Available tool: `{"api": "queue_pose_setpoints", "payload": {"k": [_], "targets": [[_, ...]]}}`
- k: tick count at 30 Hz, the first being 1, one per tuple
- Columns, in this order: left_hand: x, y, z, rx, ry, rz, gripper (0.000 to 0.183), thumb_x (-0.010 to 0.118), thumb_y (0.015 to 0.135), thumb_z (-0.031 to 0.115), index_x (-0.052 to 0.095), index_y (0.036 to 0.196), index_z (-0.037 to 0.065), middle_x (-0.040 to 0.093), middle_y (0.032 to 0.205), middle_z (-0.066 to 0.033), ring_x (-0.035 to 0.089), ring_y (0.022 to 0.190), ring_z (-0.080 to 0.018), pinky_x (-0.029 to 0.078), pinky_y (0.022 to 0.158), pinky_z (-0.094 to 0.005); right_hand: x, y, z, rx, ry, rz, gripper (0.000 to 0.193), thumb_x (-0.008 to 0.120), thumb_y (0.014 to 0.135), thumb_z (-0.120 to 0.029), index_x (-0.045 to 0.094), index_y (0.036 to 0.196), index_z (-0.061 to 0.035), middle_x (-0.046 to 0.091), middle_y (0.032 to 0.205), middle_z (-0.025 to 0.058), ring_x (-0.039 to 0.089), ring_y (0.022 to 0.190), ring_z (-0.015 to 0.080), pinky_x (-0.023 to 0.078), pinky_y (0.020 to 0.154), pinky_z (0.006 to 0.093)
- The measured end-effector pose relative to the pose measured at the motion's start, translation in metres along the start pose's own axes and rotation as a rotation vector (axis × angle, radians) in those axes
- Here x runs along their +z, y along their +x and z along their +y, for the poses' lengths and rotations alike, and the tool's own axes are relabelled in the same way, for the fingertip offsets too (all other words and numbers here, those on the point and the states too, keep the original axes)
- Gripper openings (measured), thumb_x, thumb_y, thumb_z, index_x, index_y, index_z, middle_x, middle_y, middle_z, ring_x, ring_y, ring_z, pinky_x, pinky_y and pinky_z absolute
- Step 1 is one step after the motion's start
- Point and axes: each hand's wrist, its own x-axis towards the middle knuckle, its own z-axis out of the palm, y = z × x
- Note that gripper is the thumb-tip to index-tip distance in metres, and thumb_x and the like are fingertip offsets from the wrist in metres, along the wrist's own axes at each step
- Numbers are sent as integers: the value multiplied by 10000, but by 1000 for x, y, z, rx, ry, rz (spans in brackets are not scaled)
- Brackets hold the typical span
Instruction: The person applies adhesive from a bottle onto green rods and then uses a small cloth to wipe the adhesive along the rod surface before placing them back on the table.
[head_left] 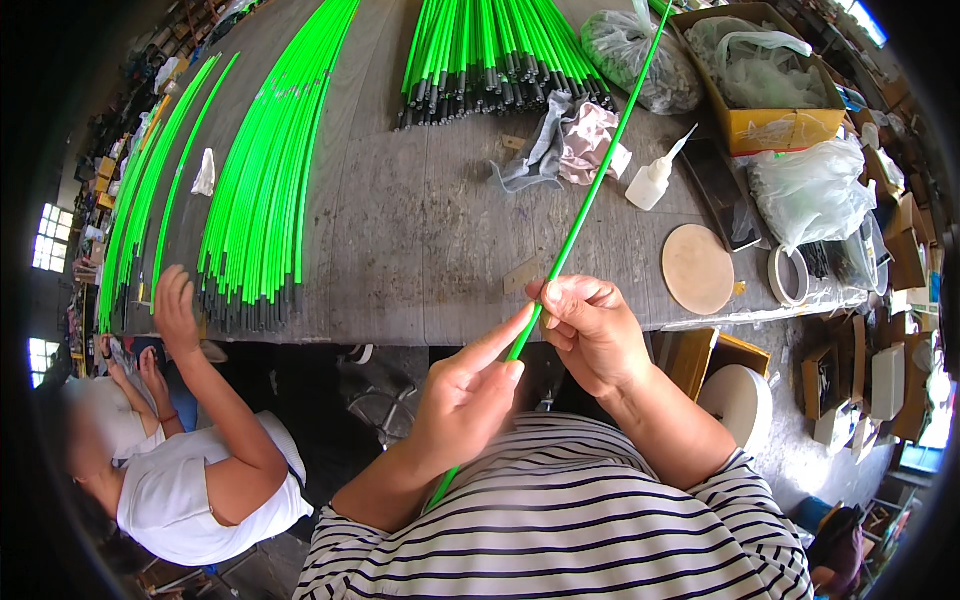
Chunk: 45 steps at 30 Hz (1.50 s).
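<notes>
A long bright green rod (598, 186) runs slantwise across the view, from the top right down past my body. My left hand (465, 400) closes around it near the table's front edge, index finger stretched along the rod. Just above, my right hand (592, 325) pinches the same rod between thumb and fingertips. Whether a small piece sits in that pinch is too small to tell. Beyond my hands lie a crumpled grey and pink cloth (585, 142) and a white squeeze bottle (650, 184) with a thin nozzle.
Bundles of green rods with dark ends lie at the left (270, 190) and far middle (490, 60) of the grey table (400, 220). A round tan disc (698, 268), a tape roll (789, 276), plastic bags (812, 190) and a box (785, 128) stand right. A co-worker (200, 480) works at left.
</notes>
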Motion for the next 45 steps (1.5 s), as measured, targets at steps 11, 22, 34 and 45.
{"api": "queue_pose_setpoints", "payload": {"k": [11,22,34,45], "targets": [[2,0,-1,16,-13,-8,448,424,873,-14,362,1312,50,356,619,88,291,532,6,257,475,-151,-3,1,0,-6,44,-39,153,658,780,-135,641,813,13,605,763,72,448,591,77,339,494,209],[4,-1,1,-70,-256,-44,454,410,868,-31,353,1313,35,357,620,83,283,523,4,265,472,-153,-1,1,-1,-3,88,-42,154,664,776,-142,645,814,6,597,720,65,454,556,87,367,502,216],[3,-2,0,9,5,4,453,409,877,-11,340,1322,41,329,598,89,274,527,7,258,480,-151,4,2,-2,3,-20,35,115,665,767,-132,637,756,-21,592,737,66,445,553,80,356,479,205],[6,-8,-1,-3,120,16,444,416,881,5,351,1319,49,346,608,85,270,523,0,264,479,-148,-5,10,-17,-37,-85,140,219,687,756,-217,625,800,-12,526,614,-3,430,511,72,338,461,190]]}}
